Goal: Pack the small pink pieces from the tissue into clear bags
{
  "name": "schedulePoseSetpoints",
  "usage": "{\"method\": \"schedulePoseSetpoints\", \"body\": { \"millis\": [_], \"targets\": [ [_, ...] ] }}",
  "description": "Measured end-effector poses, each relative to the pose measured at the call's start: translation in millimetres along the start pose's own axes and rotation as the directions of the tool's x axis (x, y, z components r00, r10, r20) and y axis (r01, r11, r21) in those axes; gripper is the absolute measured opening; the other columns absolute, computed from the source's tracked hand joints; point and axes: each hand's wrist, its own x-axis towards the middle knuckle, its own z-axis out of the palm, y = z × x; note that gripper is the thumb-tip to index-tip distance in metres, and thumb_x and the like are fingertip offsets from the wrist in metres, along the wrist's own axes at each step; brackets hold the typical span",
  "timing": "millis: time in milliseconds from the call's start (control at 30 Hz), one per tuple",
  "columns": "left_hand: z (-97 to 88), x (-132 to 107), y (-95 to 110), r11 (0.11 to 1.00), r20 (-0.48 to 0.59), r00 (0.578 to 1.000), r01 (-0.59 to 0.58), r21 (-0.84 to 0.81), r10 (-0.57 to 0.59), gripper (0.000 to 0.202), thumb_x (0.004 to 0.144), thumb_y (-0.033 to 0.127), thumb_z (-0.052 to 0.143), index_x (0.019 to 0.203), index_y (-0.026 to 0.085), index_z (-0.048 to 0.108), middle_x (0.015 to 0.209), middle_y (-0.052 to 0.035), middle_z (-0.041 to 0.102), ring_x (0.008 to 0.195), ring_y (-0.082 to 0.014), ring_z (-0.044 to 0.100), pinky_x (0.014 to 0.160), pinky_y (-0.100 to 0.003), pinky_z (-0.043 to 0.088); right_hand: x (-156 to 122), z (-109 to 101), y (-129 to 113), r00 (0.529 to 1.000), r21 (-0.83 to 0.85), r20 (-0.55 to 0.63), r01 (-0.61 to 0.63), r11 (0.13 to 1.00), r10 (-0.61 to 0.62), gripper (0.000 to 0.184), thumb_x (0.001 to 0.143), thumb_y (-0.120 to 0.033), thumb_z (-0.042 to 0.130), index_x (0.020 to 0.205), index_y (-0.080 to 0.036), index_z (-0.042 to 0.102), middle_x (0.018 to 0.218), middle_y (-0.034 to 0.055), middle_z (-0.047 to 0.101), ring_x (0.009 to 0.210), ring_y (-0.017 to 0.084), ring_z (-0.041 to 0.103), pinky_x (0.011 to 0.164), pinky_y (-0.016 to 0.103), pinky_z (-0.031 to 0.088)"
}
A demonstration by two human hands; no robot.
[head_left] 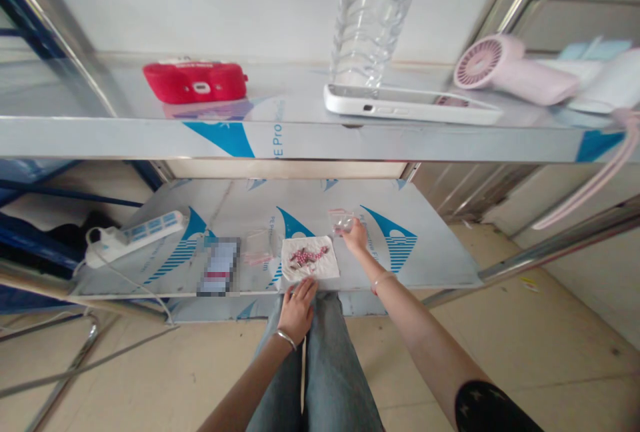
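A white tissue lies on the lower metal shelf with a heap of pink and dark red beads on it. My left hand rests at the tissue's near edge, fingers stretched out flat and holding nothing. To the right of the tissue, my right hand pinches a small clear zip bag that has a pink strip along its top. Some small dark reddish pieces seem to be inside it, too small to make out. Another clear zip bag lies flat left of the tissue.
A blurred-out phone and a white power strip lie on the left of the lower shelf. Above, the upper shelf holds a red case, a water bottle, a white phone and a pink fan.
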Motion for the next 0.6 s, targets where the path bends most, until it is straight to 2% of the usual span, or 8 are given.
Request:
{"method": "schedulePoseSetpoints", "body": {
  "millis": [100,267,400,500,600],
  "targets": [
    [0.0,0.0,-0.3,1.000,-0.006,1.000,0.005,-0.012,-0.006,0.063,0.077,0.008,0.041,0.138,0.021,0.040,0.146,-0.0047,0.037,0.136,-0.0185,0.030,0.110,-0.044,0.025,0.5,7.7,0.0,0.988,0.017,-0.108,-0.109,0.994,0.110,0.056,0.069,-0.025,0.064,0.120,-0.006,0.047,0.113,0.0187,0.058,0.107,0.027,0.052,0.092,0.036,0.039],
    [0.5,-0.7,-2.7,1.000,-0.009,1.000,-0.001,-0.015,0.001,0.060,0.079,0.008,0.042,0.137,0.021,0.041,0.146,-0.0054,0.038,0.136,-0.0184,0.031,0.111,-0.044,0.025,2.2,15.0,-0.6,0.988,0.115,-0.138,-0.057,0.992,0.073,0.054,0.073,-0.022,0.057,0.123,-0.005,0.046,0.118,0.0192,0.055,0.113,0.027,0.049,0.098,0.038,0.037],
    [1.5,-1.9,-4.7,1.000,0.000,1.000,-0.022,0.002,0.022,0.061,0.079,0.008,0.041,0.139,0.020,0.039,0.148,-0.0053,0.034,0.137,-0.0182,0.029,0.111,-0.044,0.026,-7.1,9.5,-7.0,0.989,0.135,-0.133,-0.039,0.990,0.057,0.049,0.080,-0.020,0.049,0.125,-0.002,0.044,0.121,0.0221,0.052,0.117,0.027,0.046,0.102,0.039,0.035],
    [0.9,-5.0,-6.5,0.998,0.001,0.999,-0.049,0.031,0.049,0.061,0.080,0.007,0.039,0.139,0.020,0.038,0.149,-0.0056,0.031,0.138,-0.0185,0.027,0.111,-0.042,0.026,-37.0,2.5,-18.6,0.989,0.162,-0.144,0.002,0.987,0.021,0.048,0.082,-0.019,0.044,0.126,-0.002,0.044,0.119,0.0218,0.053,0.116,0.027,0.047,0.101,0.040,0.037],
    [-1.0,-10.7,-8.4,0.995,-0.004,0.998,-0.065,0.073,0.065,0.062,0.079,0.006,0.038,0.140,0.018,0.038,0.150,-0.0065,0.029,0.138,-0.0192,0.026,0.112,-0.042,0.027,-94.2,-0.3,-35.3,0.979,0.181,-0.172,0.136,0.974,-0.105,0.047,0.084,-0.020,0.039,0.128,-0.007,0.043,0.125,0.0195,0.051,0.120,0.026,0.044,0.103,0.043,0.036]
  ]
}}
